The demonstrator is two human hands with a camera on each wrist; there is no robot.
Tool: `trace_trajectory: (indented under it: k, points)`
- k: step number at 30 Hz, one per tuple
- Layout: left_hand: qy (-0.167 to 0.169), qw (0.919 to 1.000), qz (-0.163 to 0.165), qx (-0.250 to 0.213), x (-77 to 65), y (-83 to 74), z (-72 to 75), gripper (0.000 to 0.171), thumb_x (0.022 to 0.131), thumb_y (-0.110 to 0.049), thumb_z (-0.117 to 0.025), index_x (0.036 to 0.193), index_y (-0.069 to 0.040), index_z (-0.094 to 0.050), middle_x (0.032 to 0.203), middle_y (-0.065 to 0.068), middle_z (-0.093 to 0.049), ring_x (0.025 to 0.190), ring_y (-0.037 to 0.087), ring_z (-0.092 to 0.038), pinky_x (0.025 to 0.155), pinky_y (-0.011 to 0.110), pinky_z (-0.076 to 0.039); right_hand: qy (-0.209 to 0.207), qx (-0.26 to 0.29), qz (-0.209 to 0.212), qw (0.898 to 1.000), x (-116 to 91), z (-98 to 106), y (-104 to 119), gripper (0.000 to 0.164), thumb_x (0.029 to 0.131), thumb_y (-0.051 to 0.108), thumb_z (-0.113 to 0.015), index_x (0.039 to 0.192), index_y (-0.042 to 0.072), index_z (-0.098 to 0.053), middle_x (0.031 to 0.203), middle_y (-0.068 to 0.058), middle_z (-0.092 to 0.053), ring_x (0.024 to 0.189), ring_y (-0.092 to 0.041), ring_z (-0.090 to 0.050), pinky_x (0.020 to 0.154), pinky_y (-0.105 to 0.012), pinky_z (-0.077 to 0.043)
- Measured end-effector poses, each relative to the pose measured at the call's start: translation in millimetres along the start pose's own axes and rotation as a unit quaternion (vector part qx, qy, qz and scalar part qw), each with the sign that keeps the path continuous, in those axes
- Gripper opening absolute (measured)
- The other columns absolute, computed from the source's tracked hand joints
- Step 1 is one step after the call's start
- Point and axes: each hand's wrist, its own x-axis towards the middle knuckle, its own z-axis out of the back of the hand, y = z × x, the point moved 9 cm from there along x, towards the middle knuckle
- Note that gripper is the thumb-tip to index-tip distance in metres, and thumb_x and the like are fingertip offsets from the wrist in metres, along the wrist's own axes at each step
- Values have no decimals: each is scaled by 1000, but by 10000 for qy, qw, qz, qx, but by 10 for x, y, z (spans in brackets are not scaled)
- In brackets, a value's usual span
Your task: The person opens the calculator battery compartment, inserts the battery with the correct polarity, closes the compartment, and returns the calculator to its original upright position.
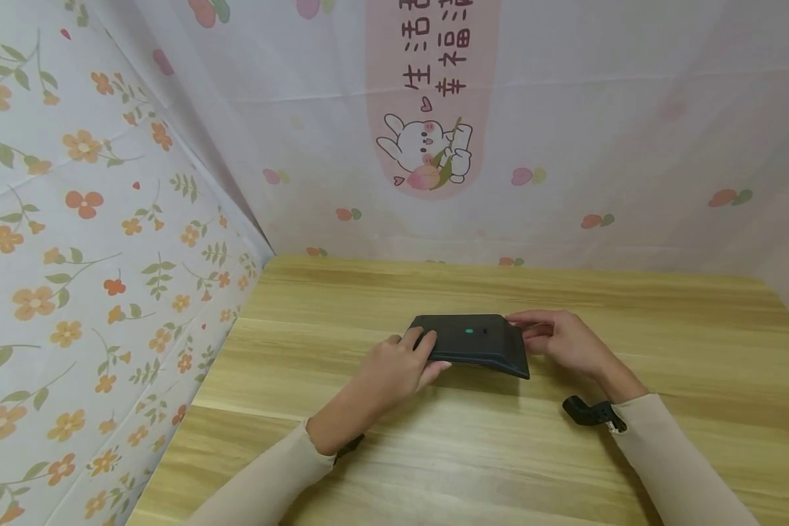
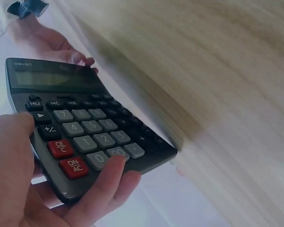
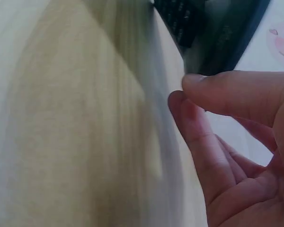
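Observation:
A black desk calculator is held tilted above the table, its back toward the head view. My left hand grips it at the end away from the display, fingers over the back and thumb at the other side. In the left wrist view the calculator shows grey number keys, two red keys and a blank display, with the left hand round its edge. My right hand is at the display end. In the right wrist view the right thumb lies right at the calculator's edge, fingers loosely bent below.
A wood-grain table lies under both hands. Behind it hangs a pale cloth with a rabbit and writing; a flowered cloth covers the left side. A black wrist mount sticks out from the right sleeve.

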Motion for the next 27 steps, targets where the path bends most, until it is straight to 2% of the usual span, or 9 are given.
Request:
trace_trajectory:
  k: [4,8,12,19,22,25,27]
  points:
    - [-57,9977,267,-622,4,95,47,47,107,-42,-74,131,-1,-73,120,19,-77,90,31,-80,81,40,-66,-202,-95,16,9997,-9,3,7,46,100,-7,-71,144,6,-74,136,-22,-73,111,-33,-76,85,-30,-61]
    - [-72,9935,432,-1047,11,156,67,41,109,-34,-73,130,1,-71,121,20,-77,98,33,-80,86,42,-65,-370,-125,-4,9992,-35,21,27,45,100,-8,-70,141,7,-76,134,-20,-75,110,-33,-76,84,-30,-61]
    - [-113,9891,561,-1358,22,197,85,38,111,-29,-70,131,3,-70,120,21,-76,102,34,-79,86,42,-65,-502,-141,-57,9986,-69,55,55,41,102,-6,-69,139,9,-78,135,-18,-75,113,-33,-75,86,-29,-61]
    - [-262,9834,748,-1630,62,255,117,34,111,-22,-69,133,4,-69,117,21,-77,100,34,-79,84,42,-66,-601,-119,-14,9981,-108,129,87,37,104,-5,-69,137,8,-79,135,-16,-76,121,-36,-73,89,-23,-58]
    - [-314,9788,841,-1839,82,288,131,33,113,-20,-66,135,5,-68,117,22,-77,101,35,-80,85,42,-65,-669,-109,-57,9977,-124,160,69,34,104,-2,-72,135,8,-80,133,-16,-77,118,-32,-76,88,-20,-57]
    - [-400,9746,891,-2014,106,320,143,32,114,-18,-63,135,6,-67,114,22,-76,98,34,-80,82,42,-66,-746,-85,-206,9970,-139,191,34,28,105,5,-75,132,8,-82,127,-12,-79,111,-21,-77,87,-19,-56]
    - [-455,9715,920,-2135,116,342,145,32,114,-16,-62,135,7,-66,113,23,-76,94,34,-80,79,42,-66,-772,-79,-283,9966,-145,207,25,26,106,11,-76,130,6,-82,125,-12,-80,112,-21,-77,87,-19,-56]
